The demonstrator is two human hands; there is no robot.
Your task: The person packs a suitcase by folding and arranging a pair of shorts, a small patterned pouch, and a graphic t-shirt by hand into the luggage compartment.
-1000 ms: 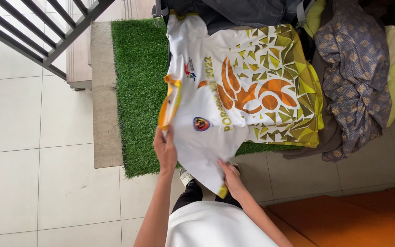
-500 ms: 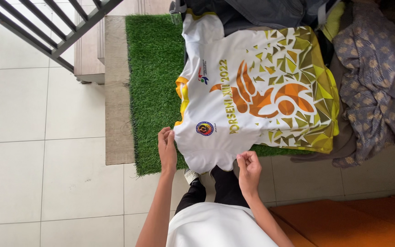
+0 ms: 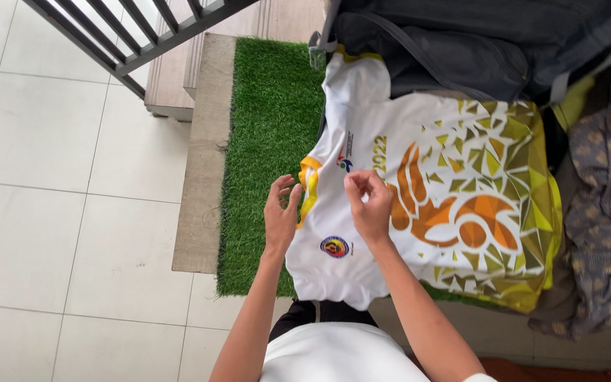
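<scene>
Bright, even daylight (soft shadows only), sharp focus, perhaps slight blur at the edges.

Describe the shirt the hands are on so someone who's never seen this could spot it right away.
Find the green artificial grass mat on the tiled floor. Spread across its right side lies the white jersey, where the left hand touches its yellow-trimmed collar and the right hand pinches its chest. Unlike the grey patterned cloth beside it, it carries orange and gold shard graphics.

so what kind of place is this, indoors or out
Likely a home porch or entryway: pale floor tiles, a green artificial-grass mat, a dark metal railing. Both hands work a white jersey there.
</scene>
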